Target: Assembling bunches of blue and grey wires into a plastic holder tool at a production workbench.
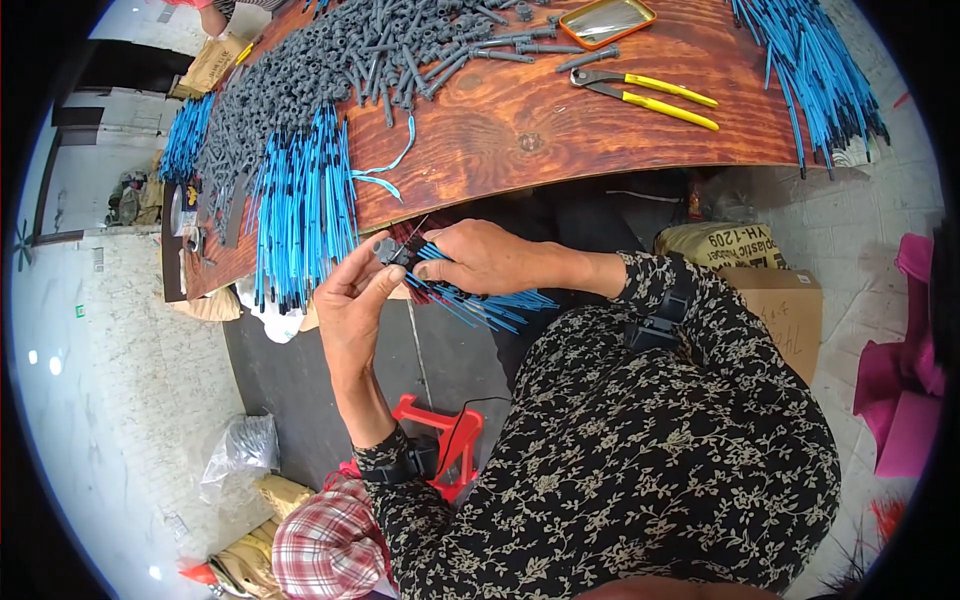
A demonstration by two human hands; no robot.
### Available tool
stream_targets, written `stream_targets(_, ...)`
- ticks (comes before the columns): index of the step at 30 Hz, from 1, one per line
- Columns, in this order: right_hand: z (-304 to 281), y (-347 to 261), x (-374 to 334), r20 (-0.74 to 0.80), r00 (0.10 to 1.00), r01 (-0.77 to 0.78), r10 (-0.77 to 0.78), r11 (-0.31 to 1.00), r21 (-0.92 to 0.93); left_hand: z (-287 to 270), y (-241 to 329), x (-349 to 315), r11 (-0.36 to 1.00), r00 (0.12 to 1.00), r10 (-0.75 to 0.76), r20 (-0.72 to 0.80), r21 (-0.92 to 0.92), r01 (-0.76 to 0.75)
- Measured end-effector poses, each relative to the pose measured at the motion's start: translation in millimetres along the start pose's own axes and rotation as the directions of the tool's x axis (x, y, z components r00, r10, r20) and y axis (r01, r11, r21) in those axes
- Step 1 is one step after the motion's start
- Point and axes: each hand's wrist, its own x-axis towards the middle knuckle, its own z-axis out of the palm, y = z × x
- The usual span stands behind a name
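Observation:
In front of my body, just off the table's near edge, my two hands meet. Between the thumb and fingers of my left hand (350, 300) is a small grey plastic fitting (388, 251). My right hand (490, 258) is closed round a bundle of thin blue cables (490, 308), whose loose lengths hang out below the palm. Black ends of the bundle come up against the grey fitting, partly hidden by my fingers. Whether a cable sits inside the fitting I cannot tell. A thin dark strand (415, 230) sticks up near my right thumb.
On the wooden table (480, 140) lie a heap of grey plastic fittings (300, 75), yellow-handled pincers (650, 95) and an orange-rimmed tray (608, 20). Blue cable bundles hang over the edge at left (300, 210) and right (815, 75). A red stool (455, 435) stands below; another person's arm (212, 18) shows far left.

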Motion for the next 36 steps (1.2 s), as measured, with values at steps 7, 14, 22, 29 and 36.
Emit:
stream_targets(7, -12.5, 3.4, 0.0, 0.105, 0.994, 0.016, -0.018, 1.0, 0.017, 16.1, -7.2, 0.1, 0.995, 0.995, 0.096, -0.031, 0.003, -0.096)
stream_targets(14, -15.4, 5.1, 3.0, 0.178, 0.981, 0.068, -0.077, 0.996, 0.054, 19.4, -3.2, -2.5, 0.993, 0.993, 0.105, -0.062, 0.069, -0.101)
stream_targets(22, -19.7, -10.3, 0.1, 0.234, 0.972, 0.021, 0.018, 0.986, -0.163, 18.4, -2.4, -2.2, 0.996, 0.995, 0.09, -0.033, 0.001, -0.09)
stream_targets(29, -22.6, 1.1, 3.2, 0.259, 0.966, 0.057, -0.025, 0.992, -0.117, 14.0, -8.1, 1.5, 0.992, 0.992, 0.125, -0.001, 0.033, -0.124)
stream_targets(36, -30.3, 8.0, 7.1, 0.316, 0.949, 0.018, -0.008, 0.999, -0.028, 15.2, -6.9, 3.4, 0.99, 0.99, 0.134, 0.048, 0.024, -0.136)
